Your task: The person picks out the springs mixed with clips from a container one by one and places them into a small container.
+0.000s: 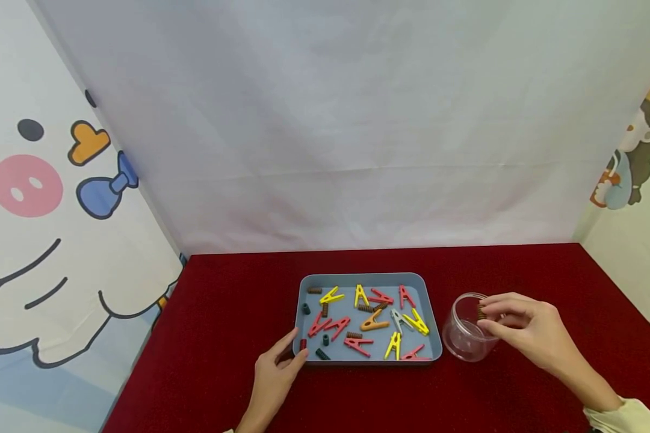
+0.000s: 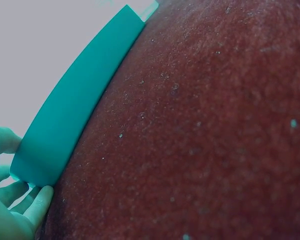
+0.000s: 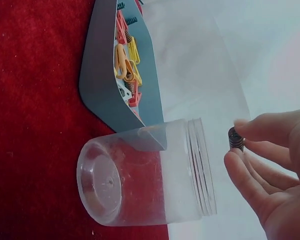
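Note:
A small brown coil spring [image 1: 481, 311] is pinched between the thumb and fingers of my right hand [image 1: 531, 329], just over the mouth of a clear plastic jar [image 1: 468, 349]. In the right wrist view the spring [image 3: 235, 139] looks dark and is apart from the jar's threaded rim. My left hand [image 1: 273, 371] grips the front left corner of a blue-grey tray [image 1: 357, 363], its fingers around the corner in the left wrist view. Several clips, such as a yellow clip [image 1: 393, 345] and an orange clip [image 1: 375, 322], lie in the tray among loose springs.
The jar stands close to the tray's right side on a dark red cloth [image 1: 222, 313]. A white curtain [image 1: 357, 150] hangs behind, and printed panels stand at both sides. Inside the tray lie a green spring [image 1: 322, 354] and a red spring [image 1: 303, 344] near the left hand.

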Available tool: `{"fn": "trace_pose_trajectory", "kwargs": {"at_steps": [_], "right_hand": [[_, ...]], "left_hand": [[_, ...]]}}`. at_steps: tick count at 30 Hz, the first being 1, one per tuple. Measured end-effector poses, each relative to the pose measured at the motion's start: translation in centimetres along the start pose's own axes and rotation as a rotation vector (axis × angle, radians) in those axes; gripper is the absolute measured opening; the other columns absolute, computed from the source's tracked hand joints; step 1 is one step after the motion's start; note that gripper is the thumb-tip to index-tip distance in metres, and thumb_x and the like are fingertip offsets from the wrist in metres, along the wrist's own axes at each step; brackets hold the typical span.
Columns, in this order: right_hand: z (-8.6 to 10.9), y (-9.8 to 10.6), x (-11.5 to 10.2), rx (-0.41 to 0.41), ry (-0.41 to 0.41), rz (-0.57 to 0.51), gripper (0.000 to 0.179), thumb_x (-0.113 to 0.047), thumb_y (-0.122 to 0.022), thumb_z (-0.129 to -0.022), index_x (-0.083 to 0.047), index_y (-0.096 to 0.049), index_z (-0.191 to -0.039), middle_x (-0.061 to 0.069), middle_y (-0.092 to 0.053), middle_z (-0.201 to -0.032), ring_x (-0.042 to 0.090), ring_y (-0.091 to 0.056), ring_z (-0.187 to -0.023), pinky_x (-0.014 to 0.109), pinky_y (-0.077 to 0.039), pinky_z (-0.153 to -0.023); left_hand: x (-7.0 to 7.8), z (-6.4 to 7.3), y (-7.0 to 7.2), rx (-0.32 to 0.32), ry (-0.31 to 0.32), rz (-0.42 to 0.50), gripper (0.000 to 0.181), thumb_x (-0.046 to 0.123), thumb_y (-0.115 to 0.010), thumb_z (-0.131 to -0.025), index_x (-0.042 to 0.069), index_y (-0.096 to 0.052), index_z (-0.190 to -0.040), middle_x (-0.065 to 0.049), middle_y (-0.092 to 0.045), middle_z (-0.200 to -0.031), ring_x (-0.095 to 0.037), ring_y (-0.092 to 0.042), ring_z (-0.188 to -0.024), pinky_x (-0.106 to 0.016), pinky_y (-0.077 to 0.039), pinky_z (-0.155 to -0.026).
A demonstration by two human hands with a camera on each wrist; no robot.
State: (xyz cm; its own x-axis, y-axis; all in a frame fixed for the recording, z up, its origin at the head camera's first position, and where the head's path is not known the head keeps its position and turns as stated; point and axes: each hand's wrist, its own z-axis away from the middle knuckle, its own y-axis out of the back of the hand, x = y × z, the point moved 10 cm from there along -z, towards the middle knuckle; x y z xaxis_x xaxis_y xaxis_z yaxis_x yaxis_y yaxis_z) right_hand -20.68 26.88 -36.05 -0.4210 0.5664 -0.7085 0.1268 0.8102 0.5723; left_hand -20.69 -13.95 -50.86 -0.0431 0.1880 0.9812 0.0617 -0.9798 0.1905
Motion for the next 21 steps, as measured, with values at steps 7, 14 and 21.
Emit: {"fn": "trace_pose_trajectory", "kwargs": {"at_steps": [7, 14, 21], "right_hand": [[-0.07, 0.09, 0.53, 0.003, -0.044, 0.046, 0.018, -0.004, -0.082, -0.072, -0.006, -0.074, -0.088, 0.01, -0.068, -0.098, 0.007, -0.065, -0.07, 0.021, -0.052, -0.055], [-0.08, 0.06, 0.71, 0.021, -0.044, 0.078, 0.02, -0.003, -0.083, -0.07, -0.006, -0.074, -0.087, 0.009, -0.068, -0.093, 0.005, -0.063, -0.066, 0.019, -0.05, -0.053], [-0.12, 0.27, -0.06, 0.071, 0.034, 0.07, 0.025, 0.005, -0.082, -0.067, -0.009, -0.074, -0.085, 0.004, -0.068, -0.089, 0.004, -0.06, -0.064, 0.015, -0.047, -0.051]], "left_hand": [[-0.04, -0.04, 0.0, -0.001, -0.004, 0.006, 0.052, 0.024, -0.071, -0.086, 0.014, -0.055, -0.135, -0.013, -0.045, -0.141, -0.017, -0.067, -0.09, -0.023, -0.046, -0.065], [-0.32, -0.02, 0.03, 0.017, 0.011, -0.006, 0.053, 0.027, -0.072, -0.086, 0.016, -0.055, -0.135, -0.012, -0.046, -0.14, -0.023, -0.06, -0.108, -0.026, -0.051, -0.077], [-0.32, 0.03, -0.05, 0.017, 0.017, 0.004, 0.053, 0.027, -0.071, -0.086, 0.016, -0.055, -0.135, -0.011, -0.047, -0.139, -0.025, -0.054, -0.117, -0.029, -0.051, -0.083]]}}
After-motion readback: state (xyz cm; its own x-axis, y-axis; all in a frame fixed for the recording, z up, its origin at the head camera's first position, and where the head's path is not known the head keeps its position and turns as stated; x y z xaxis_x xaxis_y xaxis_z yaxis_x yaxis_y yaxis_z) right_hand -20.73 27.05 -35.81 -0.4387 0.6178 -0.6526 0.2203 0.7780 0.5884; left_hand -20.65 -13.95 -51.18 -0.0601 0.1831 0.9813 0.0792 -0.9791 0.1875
